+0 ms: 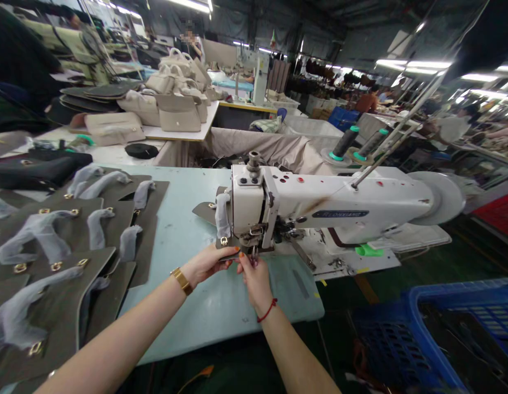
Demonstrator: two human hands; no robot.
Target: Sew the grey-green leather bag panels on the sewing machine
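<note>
My left hand (208,265) pinches the near edge of a dark grey-brown leather bag panel (204,212), thumb on top. The panel lies under the head of a white sewing machine (249,202). On it is a handle (223,214) wrapped in white film, with a gold buckle (224,241) at its near end. My right hand (256,280) is closed beside the panel's edge, just in front of the needle area. Something small and shiny shows at its fingers, too small to name. The machine head hides the rest of the panel.
Several similar panels (95,295) with wrapped handles overlap on the left of the pale blue table (184,323). Beige bags (180,113) are piled behind. Thread cones (344,143) stand behind the machine. A blue crate (405,328) sits at lower right. Other people work farther back.
</note>
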